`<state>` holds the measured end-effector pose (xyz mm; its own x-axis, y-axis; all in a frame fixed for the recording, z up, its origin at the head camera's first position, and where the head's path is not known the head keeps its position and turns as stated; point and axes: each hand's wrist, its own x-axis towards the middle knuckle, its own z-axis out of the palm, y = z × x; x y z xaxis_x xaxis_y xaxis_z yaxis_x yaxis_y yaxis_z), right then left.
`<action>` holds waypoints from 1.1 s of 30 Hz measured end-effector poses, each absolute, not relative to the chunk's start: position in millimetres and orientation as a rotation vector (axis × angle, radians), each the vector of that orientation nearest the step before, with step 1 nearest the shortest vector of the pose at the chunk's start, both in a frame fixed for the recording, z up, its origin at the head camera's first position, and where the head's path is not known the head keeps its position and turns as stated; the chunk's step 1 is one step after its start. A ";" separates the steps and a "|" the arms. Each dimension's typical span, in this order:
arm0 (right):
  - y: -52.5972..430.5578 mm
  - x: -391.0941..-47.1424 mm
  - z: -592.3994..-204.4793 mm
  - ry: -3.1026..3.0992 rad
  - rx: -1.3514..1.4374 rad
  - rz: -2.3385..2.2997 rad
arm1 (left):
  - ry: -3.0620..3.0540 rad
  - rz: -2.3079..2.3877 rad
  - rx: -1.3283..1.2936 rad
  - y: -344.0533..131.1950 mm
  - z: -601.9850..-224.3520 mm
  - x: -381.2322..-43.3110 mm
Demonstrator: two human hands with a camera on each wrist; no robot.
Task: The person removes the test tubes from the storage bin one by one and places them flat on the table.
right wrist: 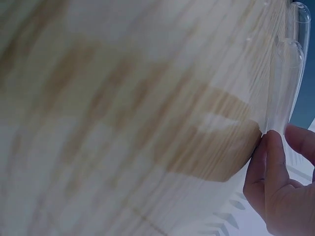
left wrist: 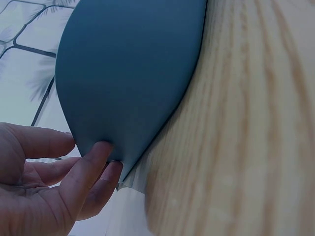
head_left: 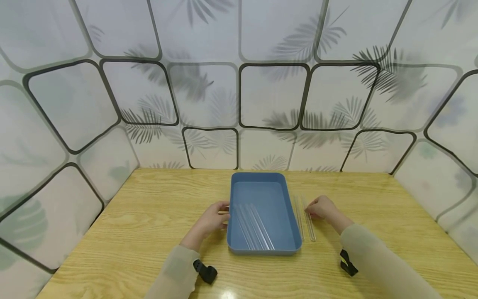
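Observation:
A blue rectangular tray (head_left: 261, 187) lies on the table with several clear tubes (head_left: 254, 228) side by side inside it. My left hand (head_left: 213, 216) is at the tray's left side, and in the left wrist view its fingertips (left wrist: 102, 147) touch the outer wall. Along the tray's right side lie two clear test tubes with rounded near ends. My right hand (head_left: 324, 209) pinches the outer test tube (head_left: 310, 228) near its far end, between thumb and fingers. The other test tube (head_left: 300, 224) lies between it and the tray.
The light wooden table (head_left: 168, 195) reaches back to a patterned cloth wall (head_left: 269, 95), which also closes off both sides. Black camera mounts sit on both wrists, the left one (head_left: 205, 272) close above the table.

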<state>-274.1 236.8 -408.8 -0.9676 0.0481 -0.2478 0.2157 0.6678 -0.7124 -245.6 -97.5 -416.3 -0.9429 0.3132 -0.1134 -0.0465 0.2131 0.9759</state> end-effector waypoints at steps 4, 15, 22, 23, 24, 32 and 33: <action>236.9 -274.4 -409.1 2.685 0.208 -1.167 | 2.202 1.790 0.252 -97.4 -415.8 -245.4; 237.4 -271.9 -408.7 2.688 0.214 -1.232 | 2.208 1.784 0.251 -96.9 -414.8 -244.8; 238.2 -271.1 -409.0 2.704 0.202 -1.203 | 2.238 1.757 0.253 -96.9 -415.4 -245.0; 238.4 -271.4 -409.1 2.708 0.199 -1.192 | 2.240 1.757 0.254 -96.7 -415.3 -245.0; 238.5 -271.7 -409.1 2.712 0.201 -1.181 | 2.242 1.756 0.253 -96.6 -415.3 -245.0; 239.7 -272.5 -408.1 2.717 0.207 -1.144 | 2.233 1.774 0.258 -95.9 -415.4 -244.5; 239.8 -272.4 -407.9 2.719 0.206 -1.140 | 2.233 1.774 0.268 -96.1 -415.8 -244.5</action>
<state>-272.4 239.8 -407.9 -0.9730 0.0554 -0.2239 0.1985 0.6954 -0.6907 -244.5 -96.1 -415.8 -0.9446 0.3127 -0.1002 -0.0269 0.2304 0.9727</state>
